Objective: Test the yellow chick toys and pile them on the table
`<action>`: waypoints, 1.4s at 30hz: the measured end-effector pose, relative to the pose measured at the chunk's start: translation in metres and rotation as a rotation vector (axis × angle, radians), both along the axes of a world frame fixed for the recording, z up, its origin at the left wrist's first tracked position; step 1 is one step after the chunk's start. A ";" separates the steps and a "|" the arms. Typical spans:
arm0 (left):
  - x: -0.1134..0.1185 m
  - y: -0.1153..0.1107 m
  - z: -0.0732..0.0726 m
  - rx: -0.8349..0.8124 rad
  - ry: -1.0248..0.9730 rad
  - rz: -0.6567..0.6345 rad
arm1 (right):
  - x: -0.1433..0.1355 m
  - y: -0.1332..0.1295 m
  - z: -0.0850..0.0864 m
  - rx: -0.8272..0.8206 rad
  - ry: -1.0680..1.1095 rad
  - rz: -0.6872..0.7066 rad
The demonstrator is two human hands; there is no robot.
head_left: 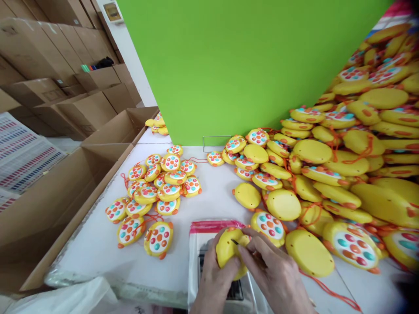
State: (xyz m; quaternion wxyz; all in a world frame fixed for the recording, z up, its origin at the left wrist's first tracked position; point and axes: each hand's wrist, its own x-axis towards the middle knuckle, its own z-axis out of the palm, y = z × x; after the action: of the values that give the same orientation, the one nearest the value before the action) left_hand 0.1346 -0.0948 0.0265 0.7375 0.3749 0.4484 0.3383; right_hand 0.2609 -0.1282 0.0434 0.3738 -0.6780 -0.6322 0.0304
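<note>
My left hand is closed round a yellow plastic toy, with its plain back turned up towards me. My right hand pinches a thin dark pointed piece whose tip is at the toy's back; its kind is not clear. Under both hands lies a clear plastic bag with a red top strip, and a dark flat item shows through it. Close by on the right are an upturned yellow toy and another toy with coloured dots on a white face.
A loose group of dotted toys lies left on the white table. The right side holds a high pile of toys with orange cords. Behind stands a green panel. An open cardboard box adjoins the table's left edge.
</note>
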 end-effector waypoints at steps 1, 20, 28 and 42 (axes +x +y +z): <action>-0.001 -0.001 -0.001 -0.007 0.006 0.007 | 0.000 0.000 0.000 -0.002 0.000 0.001; -0.001 -0.005 -0.002 -0.057 -0.064 0.055 | -0.005 0.002 0.002 -0.034 0.000 0.011; -0.001 -0.007 -0.004 -0.079 -0.060 0.100 | -0.008 0.004 0.005 -0.049 -0.015 0.016; -0.003 -0.005 0.003 -0.090 -0.085 0.107 | -0.009 0.006 0.010 -0.052 -0.028 0.023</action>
State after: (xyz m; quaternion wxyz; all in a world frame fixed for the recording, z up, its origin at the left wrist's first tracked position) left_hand 0.1314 -0.0998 0.0295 0.7529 0.3024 0.4507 0.3722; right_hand 0.2523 -0.1221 0.0531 0.3468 -0.6803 -0.6444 0.0416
